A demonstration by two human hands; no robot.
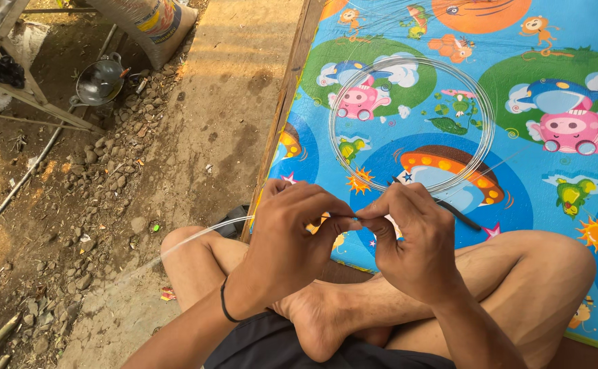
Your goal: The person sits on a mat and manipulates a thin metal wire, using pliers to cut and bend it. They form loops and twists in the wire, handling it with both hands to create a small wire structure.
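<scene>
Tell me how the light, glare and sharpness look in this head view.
Head view: warm, low sunlight falls on the bare dirt ground; the glossy blue cartoon-printed mat is evenly lit; the coil of thin clear line catches pale glints; left hand and right hand are sharp; edges bend slightly, wide-angle.

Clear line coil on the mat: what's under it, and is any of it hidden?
The coil lies flat on the cartoon-printed play mat, over pig and saucer pictures seen through its open middle. Its near edge runs behind the right hand, so that stretch is covered.

clear fishing line pinched taut, coil flat on mat
</scene>
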